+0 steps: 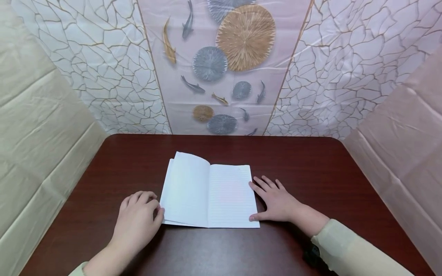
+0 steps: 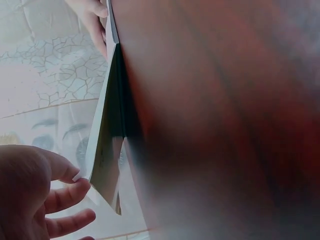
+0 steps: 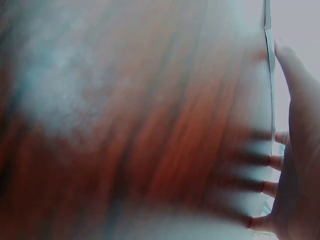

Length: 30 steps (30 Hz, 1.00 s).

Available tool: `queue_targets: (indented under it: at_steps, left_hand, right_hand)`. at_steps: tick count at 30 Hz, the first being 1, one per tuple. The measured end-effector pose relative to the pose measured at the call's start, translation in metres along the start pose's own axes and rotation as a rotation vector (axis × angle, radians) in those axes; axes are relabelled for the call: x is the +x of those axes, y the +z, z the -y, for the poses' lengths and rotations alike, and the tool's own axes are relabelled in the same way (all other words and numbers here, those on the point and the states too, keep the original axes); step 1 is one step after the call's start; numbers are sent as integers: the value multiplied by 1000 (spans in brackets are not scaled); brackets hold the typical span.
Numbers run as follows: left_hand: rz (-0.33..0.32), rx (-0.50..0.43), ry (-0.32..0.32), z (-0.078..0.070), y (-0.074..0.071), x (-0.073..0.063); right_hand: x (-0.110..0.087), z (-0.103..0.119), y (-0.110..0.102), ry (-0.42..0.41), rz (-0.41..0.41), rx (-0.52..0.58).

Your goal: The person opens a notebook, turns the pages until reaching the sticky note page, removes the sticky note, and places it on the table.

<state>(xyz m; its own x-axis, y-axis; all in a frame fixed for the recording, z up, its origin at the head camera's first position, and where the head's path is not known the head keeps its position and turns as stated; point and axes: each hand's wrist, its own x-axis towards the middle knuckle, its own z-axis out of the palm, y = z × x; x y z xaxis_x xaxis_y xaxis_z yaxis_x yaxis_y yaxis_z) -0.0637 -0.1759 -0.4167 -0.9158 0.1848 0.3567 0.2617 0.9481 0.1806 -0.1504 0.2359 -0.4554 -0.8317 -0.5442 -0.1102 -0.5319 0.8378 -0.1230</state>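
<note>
An open notebook (image 1: 232, 195) lies on the dark red-brown table, its right page ruled with lines. The left side, its leaves (image 1: 190, 188) fanned slightly apart, rises off the tabletop. My left hand (image 1: 136, 220) pinches the left edge near its lower corner between thumb and forefinger; the wrist view shows this raised edge (image 2: 102, 145) at the fingertips, with the other fingers bent loosely. Spread out at the notebook's right edge, my right hand (image 1: 276, 201) touches the page margin with its thumb and forefinger. Its other fingers rest on the table.
The wooden table (image 1: 293, 157) has a back edge against a patterned cloth wall (image 1: 221, 88) with fish and round leaf shapes. Plain pale cloth walls (image 1: 45, 153) stand at left and right. A dark object (image 1: 312, 255) sits under the right wrist.
</note>
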Motion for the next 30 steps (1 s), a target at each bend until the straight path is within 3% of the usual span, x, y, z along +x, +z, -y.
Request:
queue_targets:
  at_steps: [11,17,30]
  left_hand:
    - [92,36,-38,1,3,-5]
    - [139,83,-30,0,6,-5]
    - [313,230,10,-5,11,0]
  right_hand:
    - [0,0,-1,14,5,9]
    - [0,1,-2,14,14,6]
    - [-1,1,-1,11,15,10]
